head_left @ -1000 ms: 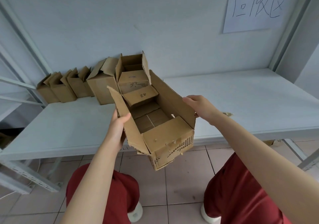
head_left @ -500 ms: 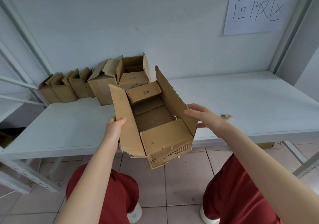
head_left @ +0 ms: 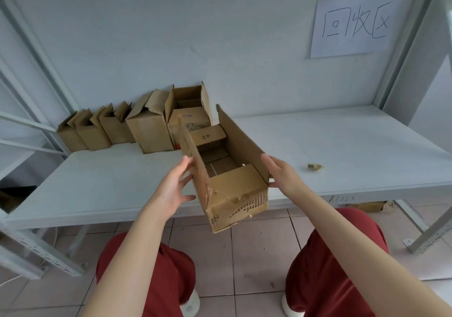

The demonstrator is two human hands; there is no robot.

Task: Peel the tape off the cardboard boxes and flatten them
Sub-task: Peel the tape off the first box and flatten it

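Head view is showing a paper sign (head_left: 352, 23) hanging on the wall at upper right, handwritten 回收区 in dark marker. The white table (head_left: 342, 140) is carrying a handwritten "A1223" on its front edge, just beside the right forearm. An open cardboard box (head_left: 234, 192) is hanging in the air over the table's front edge, between both hands, its near end jutting out over the tiled floor; "42" is showing on its far inner flap (upside down from here), and the near end face is looking torn and scuffed. The left hand (head_left: 175, 184) is lying with fingers spread, palm facing the box's tall left flap and fingertips touching it. The right hand (head_left: 281, 173) is pressing straight fingers flat against the outside of the right flap, thumb pointing in under it. Behind the box, a row of boxes (head_left: 117, 128) is standing along the wall at back left, flaps up; the nearest one is bearing a printed label too small to read. A tan scrap (head_left: 315, 167) is lying on the table, right of the right hand and apart from it.
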